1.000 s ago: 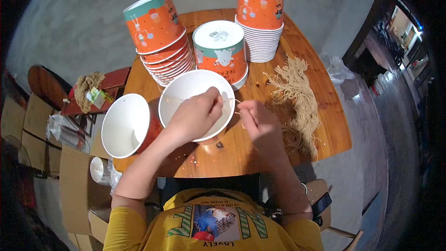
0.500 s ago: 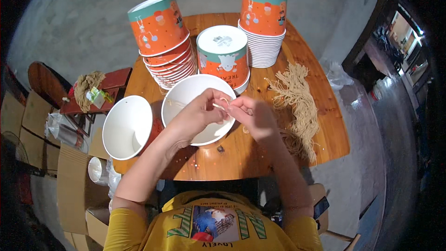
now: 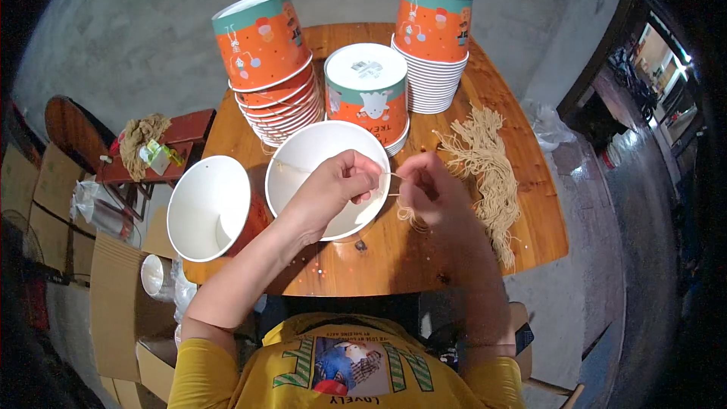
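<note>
A white-lined paper bucket (image 3: pixel 299 153) lies tilted on the table with its mouth toward me. Over its right rim, my left hand (image 3: pixel 344 185) pinches a tan cord (image 3: pixel 391 174). My right hand (image 3: pixel 425 189), somewhat blurred, grips the same cord just to the right, so a short length spans the gap between the hands. A loose curl of cord hangs below the right hand. Left of this bucket stands another white-lined bucket (image 3: pixel 204 208) with an orange outside and a small hole near its rim. A bundle of tan cords (image 3: pixel 488 182) lies to the right.
Upside-down orange and green buckets are stacked at the back left (image 3: pixel 261 45), back right (image 3: pixel 433 26) and in the middle (image 3: pixel 367 76). The wooden table's (image 3: pixel 341 276) front edge is close to me. A red bench (image 3: pixel 182 136) and cardboard boxes (image 3: pixel 117 303) stand left.
My hands have drawn apart, the right one moving to the right, and a taut stretch of cord now shows between them. The buckets have stayed in place.
</note>
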`<state>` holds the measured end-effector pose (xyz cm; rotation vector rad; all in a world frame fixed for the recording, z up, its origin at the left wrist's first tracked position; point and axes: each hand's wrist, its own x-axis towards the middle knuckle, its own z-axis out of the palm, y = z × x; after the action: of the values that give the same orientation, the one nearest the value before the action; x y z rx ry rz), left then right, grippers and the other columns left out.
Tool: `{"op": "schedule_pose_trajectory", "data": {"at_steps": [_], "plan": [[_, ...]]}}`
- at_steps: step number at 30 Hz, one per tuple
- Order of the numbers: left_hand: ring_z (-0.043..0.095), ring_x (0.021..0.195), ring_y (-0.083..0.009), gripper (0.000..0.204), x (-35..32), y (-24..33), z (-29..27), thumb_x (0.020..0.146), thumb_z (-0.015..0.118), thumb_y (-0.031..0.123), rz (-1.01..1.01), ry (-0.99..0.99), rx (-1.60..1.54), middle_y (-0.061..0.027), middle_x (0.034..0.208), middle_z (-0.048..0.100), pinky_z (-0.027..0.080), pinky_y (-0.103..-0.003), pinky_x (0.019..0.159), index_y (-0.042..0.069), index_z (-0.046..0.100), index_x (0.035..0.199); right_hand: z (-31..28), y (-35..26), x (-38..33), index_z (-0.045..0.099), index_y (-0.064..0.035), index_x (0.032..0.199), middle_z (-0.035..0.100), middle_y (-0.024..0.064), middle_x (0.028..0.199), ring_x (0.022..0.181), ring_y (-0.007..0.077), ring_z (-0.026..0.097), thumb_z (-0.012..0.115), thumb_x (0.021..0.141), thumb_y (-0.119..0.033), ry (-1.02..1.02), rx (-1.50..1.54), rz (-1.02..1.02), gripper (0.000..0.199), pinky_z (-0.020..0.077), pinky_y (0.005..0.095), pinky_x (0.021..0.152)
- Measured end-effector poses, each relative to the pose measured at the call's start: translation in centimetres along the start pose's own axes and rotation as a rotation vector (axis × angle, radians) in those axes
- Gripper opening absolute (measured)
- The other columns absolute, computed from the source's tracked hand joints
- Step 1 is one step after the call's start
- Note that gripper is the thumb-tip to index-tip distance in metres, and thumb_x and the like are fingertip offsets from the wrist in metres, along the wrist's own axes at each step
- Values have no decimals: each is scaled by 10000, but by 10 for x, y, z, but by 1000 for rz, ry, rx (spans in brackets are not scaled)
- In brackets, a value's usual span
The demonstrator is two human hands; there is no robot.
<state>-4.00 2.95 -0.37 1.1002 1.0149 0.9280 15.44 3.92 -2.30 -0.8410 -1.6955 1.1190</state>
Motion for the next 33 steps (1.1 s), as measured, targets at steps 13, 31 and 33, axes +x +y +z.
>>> {"op": "schedule_pose_trajectory", "data": {"at_steps": [13,31,33], "plan": [[536,816,-108,265,-2,7,14,830,534,-3,-1,-175,21,-40,939,572,438,-240,752,7,497,1093,-6,-3,-9,520,-77,949,503,-37,752,670,23,449,551,863,-16,-190,93,119,109,365,181,596],[527,759,-81,144,0,5,8,881,557,72,-45,-108,235,-20,879,588,436,-210,704,21,547,1016,-18,-18,-12,510,-73,1051,533,-16,797,707,62,491,594,814,2,-162,-33,104,262,409,225,612],[517,737,-73,126,-1,6,8,887,555,84,-39,-117,185,-14,860,584,427,-203,679,27,550,999,-20,-24,-12,538,-72,1009,545,-7,807,721,79,525,604,795,13,-183,-78,120,240,432,243,638]]}}
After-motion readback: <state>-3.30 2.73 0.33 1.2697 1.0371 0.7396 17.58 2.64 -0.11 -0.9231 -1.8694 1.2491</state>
